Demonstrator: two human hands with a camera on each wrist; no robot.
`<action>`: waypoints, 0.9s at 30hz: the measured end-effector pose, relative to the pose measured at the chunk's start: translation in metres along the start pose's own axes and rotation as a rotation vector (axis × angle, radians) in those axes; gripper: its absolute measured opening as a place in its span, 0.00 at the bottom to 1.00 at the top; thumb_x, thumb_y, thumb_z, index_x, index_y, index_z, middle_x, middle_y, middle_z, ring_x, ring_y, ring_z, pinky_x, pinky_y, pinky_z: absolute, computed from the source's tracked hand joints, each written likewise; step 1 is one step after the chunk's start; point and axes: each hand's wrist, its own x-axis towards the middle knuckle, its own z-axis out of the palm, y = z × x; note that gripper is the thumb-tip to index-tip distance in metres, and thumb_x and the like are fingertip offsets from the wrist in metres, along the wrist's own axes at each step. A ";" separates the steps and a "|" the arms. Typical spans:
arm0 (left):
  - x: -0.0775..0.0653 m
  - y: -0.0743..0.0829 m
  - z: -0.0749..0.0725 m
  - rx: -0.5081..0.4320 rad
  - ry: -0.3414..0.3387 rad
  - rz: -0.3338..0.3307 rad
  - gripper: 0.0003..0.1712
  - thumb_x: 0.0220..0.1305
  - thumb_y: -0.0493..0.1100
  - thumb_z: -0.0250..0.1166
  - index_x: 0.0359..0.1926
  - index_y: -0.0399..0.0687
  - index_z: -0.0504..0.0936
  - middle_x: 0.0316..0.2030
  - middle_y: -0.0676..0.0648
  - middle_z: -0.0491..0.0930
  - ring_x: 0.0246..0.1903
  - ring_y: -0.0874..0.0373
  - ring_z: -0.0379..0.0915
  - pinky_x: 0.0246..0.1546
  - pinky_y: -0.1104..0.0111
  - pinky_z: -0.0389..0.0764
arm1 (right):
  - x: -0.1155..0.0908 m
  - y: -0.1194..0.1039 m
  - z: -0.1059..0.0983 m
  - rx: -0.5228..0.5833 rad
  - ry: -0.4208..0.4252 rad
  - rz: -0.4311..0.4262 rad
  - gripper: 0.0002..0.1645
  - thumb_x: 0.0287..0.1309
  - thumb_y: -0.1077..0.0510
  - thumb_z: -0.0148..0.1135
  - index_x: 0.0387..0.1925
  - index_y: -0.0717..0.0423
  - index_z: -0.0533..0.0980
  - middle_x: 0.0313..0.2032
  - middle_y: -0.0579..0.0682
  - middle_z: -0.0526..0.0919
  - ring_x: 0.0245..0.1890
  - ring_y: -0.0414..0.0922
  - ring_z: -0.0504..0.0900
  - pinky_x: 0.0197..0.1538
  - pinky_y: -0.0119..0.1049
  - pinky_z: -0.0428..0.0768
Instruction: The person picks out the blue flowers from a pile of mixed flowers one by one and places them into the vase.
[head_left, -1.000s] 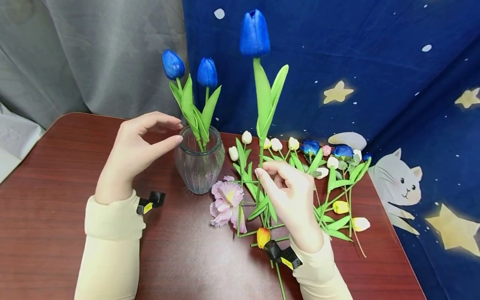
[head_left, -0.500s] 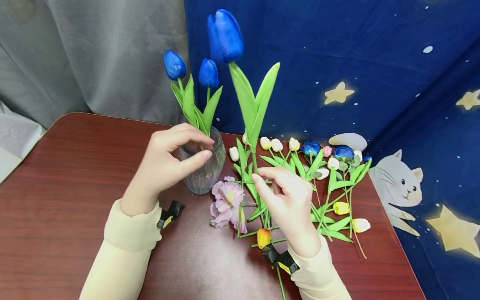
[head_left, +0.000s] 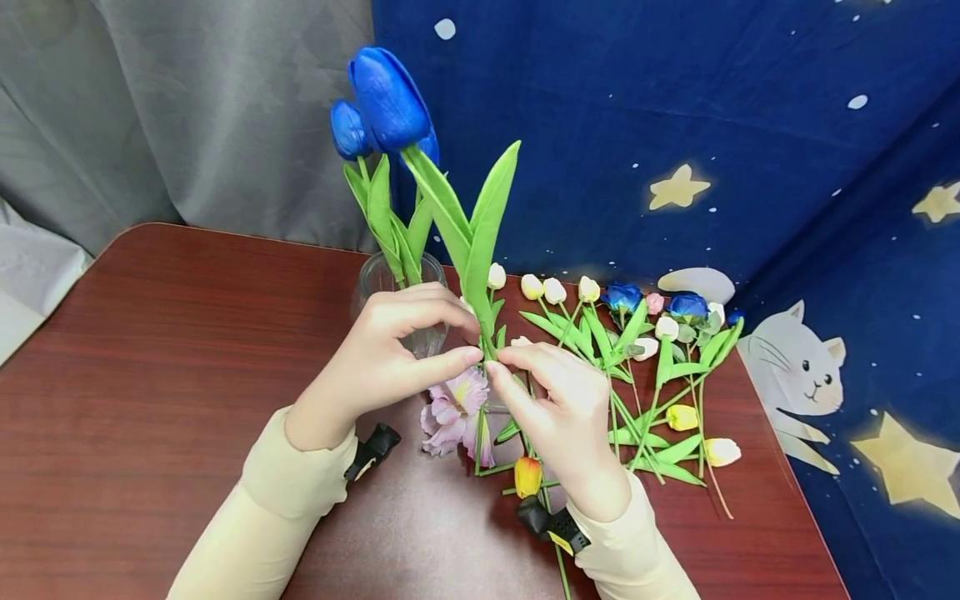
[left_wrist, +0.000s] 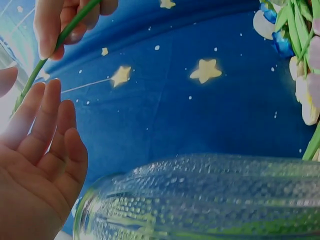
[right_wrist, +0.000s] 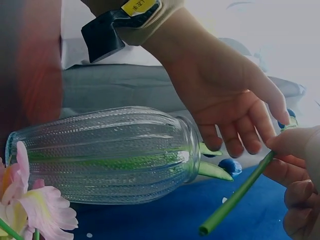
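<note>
My right hand [head_left: 566, 404] pinches the green stem of a blue tulip [head_left: 390, 100] just below its leaves, with the bloom tilted left. Close by, my left hand [head_left: 390, 354] reaches toward that stem, thumb and fingers parted on either side of it. In the left wrist view, the left fingers [left_wrist: 50, 115] look loosely extended near the stem [left_wrist: 75, 22]. Behind the left hand stands a ribbed glass vase [right_wrist: 115, 155], partly hidden in the head view. It holds two blue tulips [head_left: 347, 129]. The stem's cut end [right_wrist: 205, 229] hangs free outside the vase.
Artificial flowers lie on the right of the brown table [head_left: 150, 375]: a pink-purple bloom [head_left: 450, 417], an orange tulip [head_left: 527, 477], white tulips [head_left: 555, 290], a yellow tulip [head_left: 681, 416] and blue roses [head_left: 621, 296]. Grey and starry blue curtains [head_left: 570, 183] hang behind.
The blue tulip in my right hand has tilted left and lowered slightly, its bloom now overlapping those in the vase. My left hand has moved right from beside the vase to the held stem.
</note>
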 end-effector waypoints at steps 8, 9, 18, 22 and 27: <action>-0.001 -0.002 0.006 -0.041 0.033 -0.028 0.11 0.47 0.27 0.72 0.34 0.40 0.85 0.33 0.51 0.83 0.37 0.57 0.77 0.41 0.64 0.78 | -0.002 0.001 0.005 0.025 -0.005 -0.033 0.12 0.61 0.55 0.64 0.28 0.61 0.83 0.26 0.50 0.83 0.27 0.45 0.81 0.37 0.35 0.80; -0.001 -0.002 0.006 -0.047 0.037 -0.030 0.12 0.47 0.27 0.72 0.34 0.40 0.85 0.33 0.51 0.83 0.38 0.57 0.78 0.41 0.64 0.78 | -0.003 0.001 0.006 0.024 -0.008 -0.034 0.12 0.61 0.55 0.64 0.28 0.61 0.83 0.25 0.50 0.83 0.27 0.45 0.81 0.36 0.35 0.80; -0.001 0.001 0.006 -0.052 0.015 -0.076 0.11 0.46 0.28 0.73 0.34 0.39 0.86 0.31 0.52 0.84 0.34 0.59 0.77 0.36 0.67 0.78 | -0.001 0.000 0.008 0.040 -0.004 -0.051 0.12 0.61 0.55 0.63 0.29 0.61 0.83 0.25 0.50 0.83 0.24 0.43 0.79 0.28 0.34 0.77; -0.001 0.001 0.005 -0.044 0.011 -0.079 0.11 0.46 0.28 0.74 0.33 0.40 0.87 0.31 0.53 0.84 0.34 0.59 0.77 0.35 0.67 0.77 | -0.001 0.000 0.008 0.028 -0.019 -0.049 0.13 0.62 0.54 0.63 0.29 0.60 0.83 0.26 0.49 0.83 0.24 0.42 0.79 0.28 0.33 0.76; -0.002 0.002 0.003 -0.049 0.003 -0.081 0.12 0.46 0.26 0.73 0.33 0.39 0.86 0.32 0.51 0.84 0.35 0.58 0.77 0.35 0.67 0.77 | -0.002 0.002 0.009 0.018 -0.032 -0.038 0.14 0.62 0.53 0.63 0.29 0.60 0.83 0.26 0.49 0.83 0.23 0.41 0.78 0.27 0.32 0.75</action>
